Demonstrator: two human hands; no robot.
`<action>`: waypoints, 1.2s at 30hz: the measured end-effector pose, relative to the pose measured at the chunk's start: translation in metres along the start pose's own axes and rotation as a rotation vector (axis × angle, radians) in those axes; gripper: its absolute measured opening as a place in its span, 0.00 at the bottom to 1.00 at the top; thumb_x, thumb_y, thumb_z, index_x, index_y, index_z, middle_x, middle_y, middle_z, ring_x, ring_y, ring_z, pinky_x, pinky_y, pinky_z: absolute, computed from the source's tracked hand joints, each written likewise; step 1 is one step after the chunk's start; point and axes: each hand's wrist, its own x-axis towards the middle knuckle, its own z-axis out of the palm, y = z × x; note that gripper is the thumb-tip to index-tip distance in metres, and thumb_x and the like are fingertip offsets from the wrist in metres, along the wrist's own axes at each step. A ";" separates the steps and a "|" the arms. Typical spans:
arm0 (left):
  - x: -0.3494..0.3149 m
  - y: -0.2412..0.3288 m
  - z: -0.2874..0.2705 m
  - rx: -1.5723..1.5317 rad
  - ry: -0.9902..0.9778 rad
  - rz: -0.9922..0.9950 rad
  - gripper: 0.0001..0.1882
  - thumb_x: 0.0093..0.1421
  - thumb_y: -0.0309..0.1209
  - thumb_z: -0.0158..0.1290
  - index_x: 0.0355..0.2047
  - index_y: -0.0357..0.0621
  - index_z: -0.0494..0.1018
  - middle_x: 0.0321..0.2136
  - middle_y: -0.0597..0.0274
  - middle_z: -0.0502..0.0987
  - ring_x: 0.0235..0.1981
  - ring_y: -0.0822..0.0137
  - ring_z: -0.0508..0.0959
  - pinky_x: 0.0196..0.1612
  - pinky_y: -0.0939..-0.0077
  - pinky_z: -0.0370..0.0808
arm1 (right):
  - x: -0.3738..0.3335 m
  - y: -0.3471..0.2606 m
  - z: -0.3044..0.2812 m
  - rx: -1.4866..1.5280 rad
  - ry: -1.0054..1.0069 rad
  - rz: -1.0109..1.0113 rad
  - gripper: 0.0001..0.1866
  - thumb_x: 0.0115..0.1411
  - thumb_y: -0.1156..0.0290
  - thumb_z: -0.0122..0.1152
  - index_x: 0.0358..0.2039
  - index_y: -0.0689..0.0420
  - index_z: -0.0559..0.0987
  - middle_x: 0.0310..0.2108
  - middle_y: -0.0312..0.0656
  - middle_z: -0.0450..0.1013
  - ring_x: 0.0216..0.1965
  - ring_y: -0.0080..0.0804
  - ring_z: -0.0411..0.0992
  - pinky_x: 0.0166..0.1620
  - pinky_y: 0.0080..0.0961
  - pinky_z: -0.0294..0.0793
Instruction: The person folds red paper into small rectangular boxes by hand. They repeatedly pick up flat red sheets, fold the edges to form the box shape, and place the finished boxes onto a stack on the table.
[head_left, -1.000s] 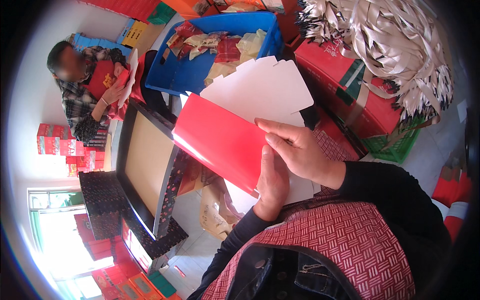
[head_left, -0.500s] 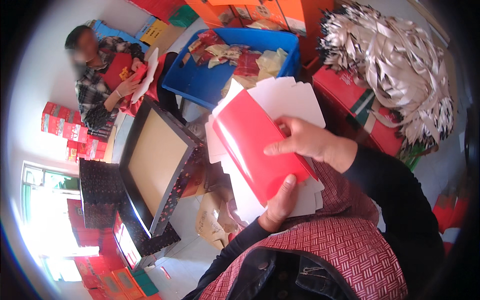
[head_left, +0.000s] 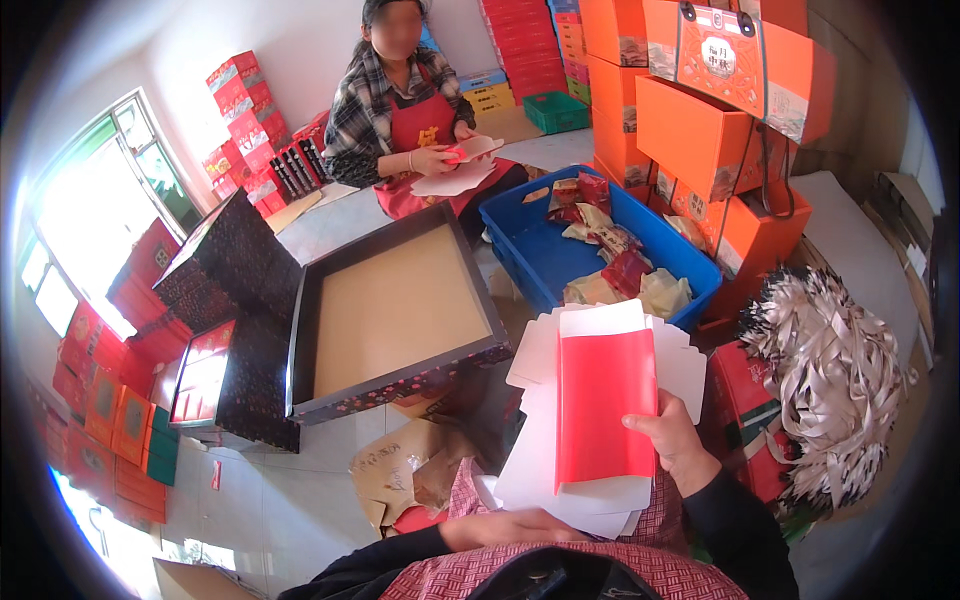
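Observation:
A red cardboard box blank (head_left: 606,410), with white strips at its far and near ends, lies over a stack of white die-cut cardboard blanks (head_left: 535,440) on my lap. My right hand (head_left: 672,440) grips its right edge, the thumb on the red face and the fingers hidden beneath. My left hand (head_left: 510,528) rests flat by the near edge of the stack, against my red patterned apron (head_left: 450,578). Its fingers are stretched out, slightly blurred, and hold nothing.
Ahead stands a blue plastic crate (head_left: 530,265) with small packets. A large black-rimmed tray (head_left: 400,310) is at left, a bundle of pale ribbons (head_left: 830,385) at right. Orange gift boxes (head_left: 690,130) are stacked behind. Across from me, a co-worker (head_left: 420,120) holds cardboard.
My left hand has let go of the red blank and dropped toward my apron. The blank now lies straighter, my right hand still at its edge. The view has swung, showing more of the room.

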 end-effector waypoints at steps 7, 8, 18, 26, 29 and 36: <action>0.048 0.039 -0.001 0.646 1.022 0.050 0.50 0.55 0.28 0.61 0.67 0.33 0.37 0.65 0.41 0.51 0.67 0.53 0.54 0.65 0.66 0.55 | -0.049 0.002 0.034 -0.098 -0.023 -0.073 0.21 0.53 0.82 0.62 0.48 0.65 0.72 0.43 0.42 0.74 0.45 0.27 0.73 0.49 0.24 0.72; 0.050 0.039 0.001 0.701 1.012 0.031 0.50 0.56 0.28 0.60 0.67 0.32 0.37 0.65 0.41 0.50 0.67 0.53 0.53 0.65 0.66 0.54 | -0.052 0.010 0.035 -0.142 -0.040 -0.095 0.25 0.54 0.79 0.62 0.53 0.65 0.68 0.49 0.44 0.71 0.51 0.28 0.69 0.53 0.26 0.68; 0.058 0.034 -0.012 0.660 0.866 0.056 0.47 0.61 0.27 0.54 0.67 0.34 0.31 0.66 0.43 0.48 0.68 0.58 0.49 0.66 0.69 0.51 | -0.021 -0.006 0.023 -0.284 -0.040 -0.453 0.35 0.64 0.72 0.49 0.66 0.65 0.47 0.63 0.52 0.55 0.63 0.38 0.58 0.63 0.32 0.56; 0.075 0.043 -0.056 0.153 0.933 0.057 0.26 0.65 0.24 0.47 0.63 0.42 0.56 0.45 0.59 0.73 0.43 0.76 0.72 0.47 0.80 0.71 | -0.002 -0.032 0.006 -0.326 -0.169 -0.317 0.31 0.67 0.64 0.49 0.66 0.60 0.53 0.51 0.45 0.67 0.46 0.24 0.69 0.50 0.19 0.68; 0.077 0.039 -0.065 0.131 0.935 0.073 0.21 0.69 0.29 0.43 0.61 0.40 0.61 0.45 0.60 0.73 0.45 0.75 0.72 0.50 0.80 0.68 | 0.020 -0.035 -0.014 -0.285 -0.213 -0.224 0.25 0.69 0.61 0.48 0.61 0.63 0.64 0.40 0.40 0.73 0.42 0.21 0.71 0.48 0.17 0.69; 0.076 0.043 -0.083 -0.099 0.954 0.111 0.18 0.69 0.32 0.43 0.54 0.33 0.69 0.51 0.55 0.71 0.54 0.68 0.69 0.56 0.78 0.63 | 0.048 -0.036 -0.028 -0.317 -0.266 -0.053 0.20 0.66 0.61 0.54 0.49 0.65 0.78 0.51 0.41 0.72 0.51 0.26 0.69 0.56 0.21 0.65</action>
